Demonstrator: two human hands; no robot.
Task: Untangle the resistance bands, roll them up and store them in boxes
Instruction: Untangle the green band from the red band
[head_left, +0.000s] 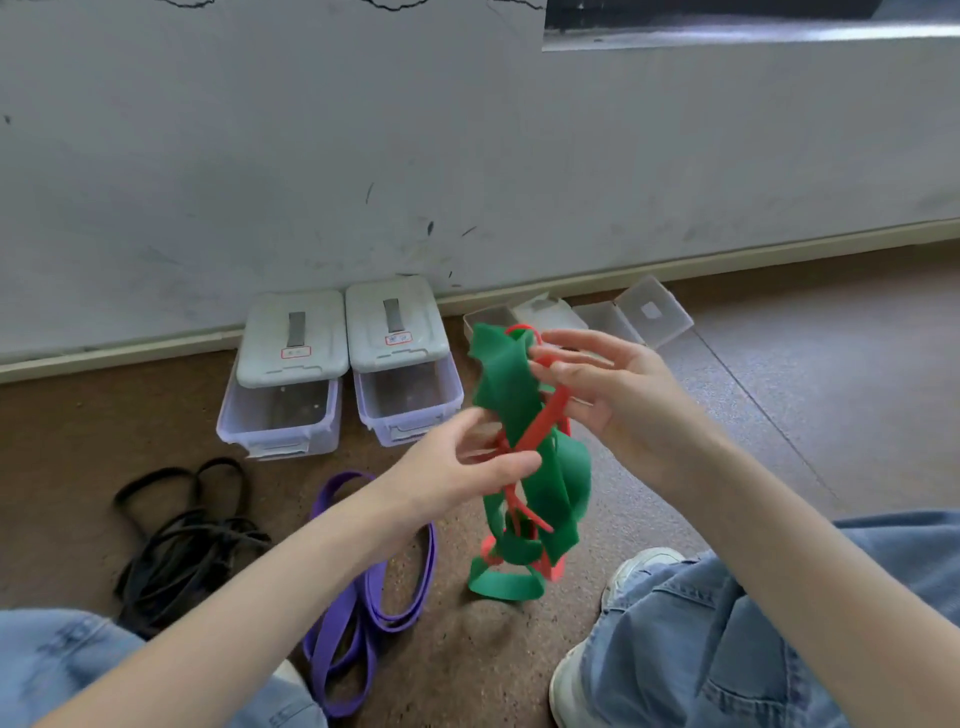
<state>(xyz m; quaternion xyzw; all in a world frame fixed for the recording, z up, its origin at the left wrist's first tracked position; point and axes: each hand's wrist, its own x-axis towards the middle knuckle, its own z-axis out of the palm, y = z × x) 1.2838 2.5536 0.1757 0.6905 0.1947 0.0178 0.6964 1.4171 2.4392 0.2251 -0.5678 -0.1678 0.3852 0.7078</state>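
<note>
1. Both my hands are up in front of me with a knot of two bands between them: a wide green resistance band (519, 410) and a thin red resistance band (543, 423) wound through it. The bottom loops of the tangle hang down to the brown floor (467, 644).
2. My left hand (462, 467) is at the middle of the tangle, thumb and fingers curled around some of the strands there. It's blurry, so I can't tell exactly which band it pinches.
3. My right hand (602, 384) is at the top of the knot, fingers loosely spread, with thumb and fingertips pinching the red band next to the green one.
4. On the floor to my left, a purple resistance band (363, 597) lies in long folds, and just past it a pile of black resistance bands (182, 535).
5. Against the wall sit two clear storage boxes, the left box (283, 395) and the right box (408, 379), touching side by side, white lids resting on top and shifted back.
6. Right of those, behind the tangle, are small open clear boxes (631, 317) with lids flipped up.
</note>
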